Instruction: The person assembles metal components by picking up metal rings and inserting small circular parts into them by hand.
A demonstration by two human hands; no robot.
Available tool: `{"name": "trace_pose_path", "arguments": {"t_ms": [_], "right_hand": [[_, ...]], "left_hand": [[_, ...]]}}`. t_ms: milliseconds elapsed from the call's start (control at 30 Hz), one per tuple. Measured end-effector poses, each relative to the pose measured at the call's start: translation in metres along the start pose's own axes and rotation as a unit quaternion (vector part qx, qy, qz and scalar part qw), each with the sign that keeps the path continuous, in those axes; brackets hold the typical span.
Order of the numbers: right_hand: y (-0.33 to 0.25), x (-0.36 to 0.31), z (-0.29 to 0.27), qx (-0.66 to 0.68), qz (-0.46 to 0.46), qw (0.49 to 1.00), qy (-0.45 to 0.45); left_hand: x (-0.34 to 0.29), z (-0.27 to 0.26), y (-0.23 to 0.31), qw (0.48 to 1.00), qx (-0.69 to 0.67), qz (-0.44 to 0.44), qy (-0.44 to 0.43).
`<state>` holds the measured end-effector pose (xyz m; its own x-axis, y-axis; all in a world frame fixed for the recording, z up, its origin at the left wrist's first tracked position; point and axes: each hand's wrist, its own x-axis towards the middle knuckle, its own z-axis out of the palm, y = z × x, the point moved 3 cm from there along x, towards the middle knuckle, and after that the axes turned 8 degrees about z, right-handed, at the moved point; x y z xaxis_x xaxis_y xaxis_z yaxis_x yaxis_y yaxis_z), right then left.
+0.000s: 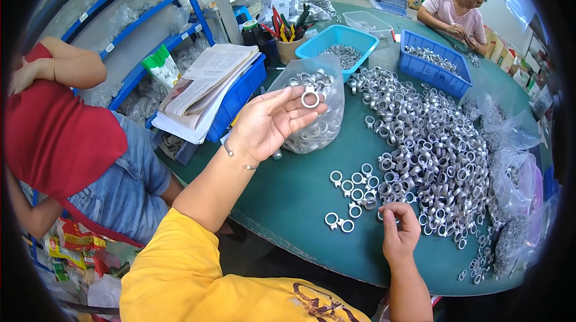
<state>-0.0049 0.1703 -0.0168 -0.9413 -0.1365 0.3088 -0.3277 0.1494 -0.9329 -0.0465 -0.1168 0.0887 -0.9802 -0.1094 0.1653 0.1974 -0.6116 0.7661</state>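
Note:
Over a clear plastic bag (324,133) of grey metal rings, my left hand (264,123) is raised palm up. A metal ring (310,89) with a small lug sits at its fingertips, against the fingers. My right hand (401,235) is low over the table at the near edge of a large pile of metal rings (441,163). Its fingers are curled against the thumb, and the edge of one ring shows at the fingertips, mostly hidden. Several loose rings (357,194) lie flat on the green tabletop to the left of that hand.
Beyond the pile stand a light blue basin (318,48) and a blue crate (414,74) of small metal parts. Papers (204,85) lie on a blue bin at left. Plastic bags (516,196) line the right side. One person (66,124) is at left, another (453,16) works opposite.

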Motion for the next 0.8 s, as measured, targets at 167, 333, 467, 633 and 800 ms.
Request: {"name": "trace_pose_path", "arguments": {"t_ms": [167,333,467,633,800], "right_hand": [[-0.001,0.0,0.0,0.006,0.006,1.0,0.003],[0.001,0.001,-0.007,-0.048,-0.023,0.998,0.026],[-0.009,0.009,0.003,-0.117,-0.077,0.99,0.027],[-0.005,0.007,0.008,-0.217,-0.183,0.959,-0.018],[-0.003,0.005,0.015,-0.36,-0.142,0.922,-0.016]], "left_hand": [[-0.003,0.006,0.001,1.0,0.006,-0.004,-0.019],[0.01,0.001,-0.004,0.975,0.177,0.132,0.009],[0.045,-0.042,0.016,0.672,0.677,0.3,-0.023],[0.025,-0.015,0.008,0.722,0.638,0.262,-0.043],[-0.028,0.025,-0.012,0.721,0.575,0.384,-0.056]]}}
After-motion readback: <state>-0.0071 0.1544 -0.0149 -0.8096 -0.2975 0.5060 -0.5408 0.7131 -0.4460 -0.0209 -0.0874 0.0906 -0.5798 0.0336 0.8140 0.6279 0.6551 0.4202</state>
